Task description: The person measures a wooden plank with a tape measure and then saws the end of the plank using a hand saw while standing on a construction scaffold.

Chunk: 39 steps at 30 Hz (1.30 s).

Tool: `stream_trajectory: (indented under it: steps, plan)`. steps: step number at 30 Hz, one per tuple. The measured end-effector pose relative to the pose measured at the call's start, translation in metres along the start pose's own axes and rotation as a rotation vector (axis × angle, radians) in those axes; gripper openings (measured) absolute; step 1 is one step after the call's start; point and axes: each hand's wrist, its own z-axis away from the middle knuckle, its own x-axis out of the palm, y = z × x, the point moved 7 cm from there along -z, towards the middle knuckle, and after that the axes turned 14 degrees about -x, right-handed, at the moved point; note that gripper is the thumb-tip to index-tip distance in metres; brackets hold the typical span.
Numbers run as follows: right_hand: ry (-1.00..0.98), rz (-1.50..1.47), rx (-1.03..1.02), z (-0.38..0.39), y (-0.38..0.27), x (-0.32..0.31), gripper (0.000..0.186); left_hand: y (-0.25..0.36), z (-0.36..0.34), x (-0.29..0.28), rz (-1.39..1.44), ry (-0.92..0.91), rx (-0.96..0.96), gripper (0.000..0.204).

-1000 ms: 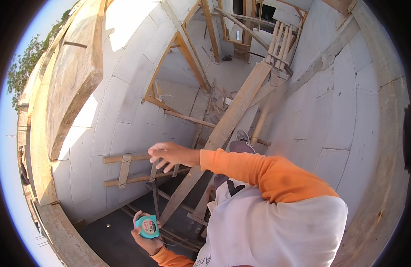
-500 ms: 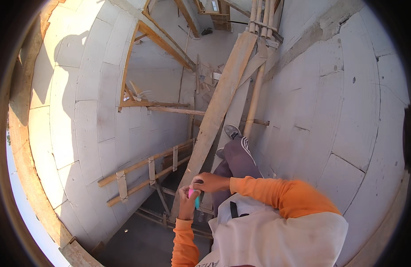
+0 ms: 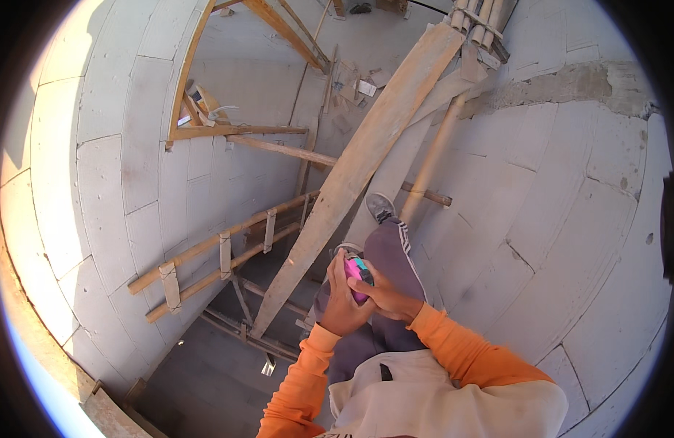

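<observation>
Both my hands are together in front of my lap, on a small pink, teal and black tape measure (image 3: 359, 272). My left hand (image 3: 340, 304) wraps its left side, fingers closed round it. From the right, my right hand (image 3: 386, 295) grips it too, with the thumb over the casing. The fingers cover part of the tape measure, and no drawn-out tape can be made out. Below the hands are my bent legs (image 3: 388, 255) in dark trousers, with one grey shoe (image 3: 380, 207) resting on a narrow board.
A long wooden plank (image 3: 362, 157) slants away beside my feet, with a bamboo pole (image 3: 433, 157) to its right. Pale block walls (image 3: 490, 241) stand on both sides. A bamboo rail frame (image 3: 221, 255) is at the left, above a deep drop. Scraps (image 3: 355, 84) litter the floor below.
My hands have moved right and closer to my legs, with the tape measure turned so its pink and teal casing shows more. The view has shifted, and the right forearm has swung lower.
</observation>
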Motion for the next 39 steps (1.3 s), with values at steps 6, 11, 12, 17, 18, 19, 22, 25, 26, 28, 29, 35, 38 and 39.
stream_trajectory:
  steps: [6, 11, 12, 17, 18, 19, 22, 25, 26, 28, 29, 35, 38, 39]
  plan:
    - [-0.008, -0.209, -0.017, -0.044, 0.016, -0.064, 0.076, -0.072, -0.068, 0.042, 0.124, 0.089, -0.066, 0.077]
    - [-0.299, 0.195, -0.108, -0.115, 0.002, -0.129, 0.083, -0.153, -0.11, 0.042, 0.375, 0.306, -0.157, 0.069]
    - [-0.258, 0.308, -0.131, -0.141, -0.001, -0.167, 0.08, -0.176, -0.119, 0.039, 0.45, 0.337, -0.204, 0.068]
    - [0.7, 1.055, -0.388, -0.257, 0.009, -0.483, 0.062, -0.331, -0.169, 0.056, 0.659, 0.371, -0.41, 0.065]
    - [0.738, 1.214, -0.464, -0.268, 0.016, -0.524, 0.062, -0.358, -0.176, 0.059, 0.733, 0.392, -0.443, 0.064]
    - [0.776, 1.377, -0.55, -0.281, 0.012, -0.556, 0.063, -0.382, -0.189, 0.063, 0.812, 0.41, -0.468, 0.064]
    - [0.681, 2.077, -0.574, -0.349, 0.023, -0.572, 0.066, -0.468, -0.227, 0.062, 1.014, 0.332, -0.532, 0.058]
    - [0.448, 2.418, -0.489, -0.379, 0.057, -0.594, 0.07, -0.522, -0.26, 0.071, 0.935, 0.249, -0.544, 0.054]
    - [0.383, 2.457, -0.483, -0.389, 0.06, -0.603, 0.072, -0.529, -0.279, 0.074, 0.895, 0.203, -0.533, 0.054]
    - [0.344, 2.31, -0.476, -0.403, 0.063, -0.613, 0.073, -0.543, -0.301, 0.081, 0.777, 0.162, -0.489, 0.055]
    - [0.352, 2.316, -0.551, -0.398, 0.067, -0.617, 0.073, -0.546, -0.312, 0.089, 0.724, 0.128, -0.465, 0.055]
    - [0.417, 2.377, -0.625, -0.389, 0.069, -0.61, 0.07, -0.525, -0.339, 0.089, 0.561, 0.085, -0.284, 0.058]
    - [0.437, 2.364, -0.654, -0.386, 0.073, -0.605, 0.068, -0.514, -0.348, 0.07, 0.599, 0.101, -0.3, 0.058]
    - [0.445, 2.375, -0.672, -0.384, 0.072, -0.605, 0.067, -0.504, -0.352, 0.066, 0.653, 0.138, -0.313, 0.058]
